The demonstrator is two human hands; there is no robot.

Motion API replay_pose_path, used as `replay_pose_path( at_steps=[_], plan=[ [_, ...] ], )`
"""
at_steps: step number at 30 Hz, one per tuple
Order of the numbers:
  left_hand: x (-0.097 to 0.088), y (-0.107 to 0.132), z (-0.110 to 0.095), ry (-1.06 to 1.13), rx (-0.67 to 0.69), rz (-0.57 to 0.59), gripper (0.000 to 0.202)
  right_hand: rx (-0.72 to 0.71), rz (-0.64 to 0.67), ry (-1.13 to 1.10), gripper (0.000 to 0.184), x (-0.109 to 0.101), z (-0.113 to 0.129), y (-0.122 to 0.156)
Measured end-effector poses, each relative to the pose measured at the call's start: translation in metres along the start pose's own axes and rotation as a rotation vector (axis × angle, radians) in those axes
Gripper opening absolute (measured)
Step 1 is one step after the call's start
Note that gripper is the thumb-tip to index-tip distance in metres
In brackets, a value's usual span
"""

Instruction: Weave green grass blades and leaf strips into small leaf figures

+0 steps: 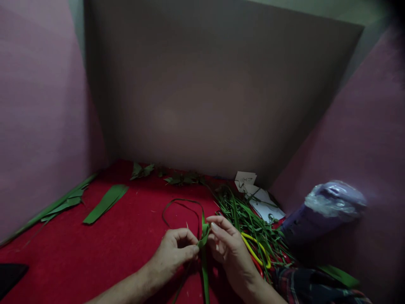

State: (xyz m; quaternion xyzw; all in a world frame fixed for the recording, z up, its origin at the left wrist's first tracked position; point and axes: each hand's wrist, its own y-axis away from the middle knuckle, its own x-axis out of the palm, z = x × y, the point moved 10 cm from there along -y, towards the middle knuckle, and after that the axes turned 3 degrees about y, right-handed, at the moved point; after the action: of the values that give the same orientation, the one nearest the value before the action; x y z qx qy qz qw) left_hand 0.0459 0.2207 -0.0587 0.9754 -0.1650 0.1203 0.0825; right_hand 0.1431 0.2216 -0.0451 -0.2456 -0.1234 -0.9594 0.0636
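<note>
My left hand [175,252] and my right hand [228,247] meet over a red cloth [126,240], both pinching a long green leaf strip [204,236] between fingertips. The strip is folded at the pinch; one end runs down toward me, and a thin curl of it loops back over the cloth behind my hands. My left fingers are curled tight on the fold. My right thumb and forefinger press the same fold from the right.
A pile of thin green leaf trimmings [249,219] lies to the right with yellow-handled scissors [256,249] on it. Cut leaf pieces [106,203] lie at the left. White paper cards [259,198] and a purple plastic-wrapped bundle [322,211] sit by the right wall. Cardboard panel behind.
</note>
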Motion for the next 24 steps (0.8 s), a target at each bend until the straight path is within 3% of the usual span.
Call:
replay_pose_path(
  at_steps=[9, 20, 24],
  plan=[
    [0.000, 0.002, -0.001, -0.038, 0.029, -0.016, 0.018, -0.618, -0.084, 0.632, 0.006, 0.006, 0.050, 0.020],
    [0.000, 0.008, -0.010, -0.195, 0.096, -0.066, 0.019, -0.658, -0.110, 0.918, 0.005, 0.012, 0.049, 0.022],
    [0.002, 0.009, -0.012, -0.187, 0.091, -0.063, 0.019, -0.540, -0.064, 0.856, 0.009, 0.011, 0.036, 0.016]
  ],
)
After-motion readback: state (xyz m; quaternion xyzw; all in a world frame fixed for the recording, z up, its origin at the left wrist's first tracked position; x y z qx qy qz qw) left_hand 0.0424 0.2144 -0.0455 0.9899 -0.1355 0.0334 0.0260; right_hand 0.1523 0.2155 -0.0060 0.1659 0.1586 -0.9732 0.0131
